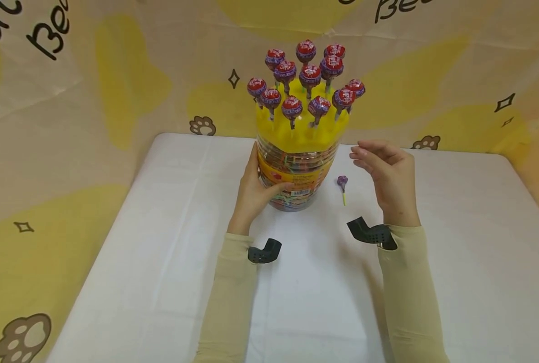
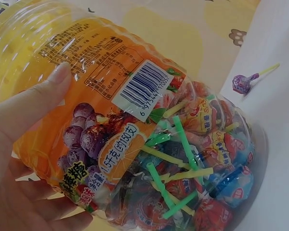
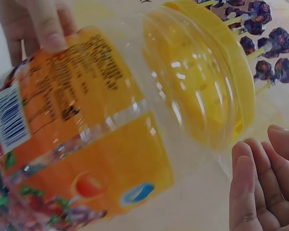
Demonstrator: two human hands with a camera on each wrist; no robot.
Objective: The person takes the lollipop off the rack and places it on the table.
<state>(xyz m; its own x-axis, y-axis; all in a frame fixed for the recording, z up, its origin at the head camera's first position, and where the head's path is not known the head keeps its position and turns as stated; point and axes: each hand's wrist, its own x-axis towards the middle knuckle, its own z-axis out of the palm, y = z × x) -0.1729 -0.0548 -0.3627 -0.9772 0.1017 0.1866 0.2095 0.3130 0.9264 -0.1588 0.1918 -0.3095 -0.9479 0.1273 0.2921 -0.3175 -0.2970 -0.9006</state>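
Observation:
A clear plastic jar with an orange label stands upright on the table. My left hand holds its left side, thumb across the label. Wrapped lollipops with coloured sticks fill the lower part of the jar. Several red and purple lollipops stand in the yellow top, heads up. Just to the right of the jar is my right hand, fingers loosely bent and nothing in them. On the table between the jar and this hand lies a single purple lollipop with a yellow-green stick.
A white table lies under everything. Behind it hangs a yellow and beige cloth with paw prints and star shapes. A black wrist mount is on the left sleeve, and another black mount on the right.

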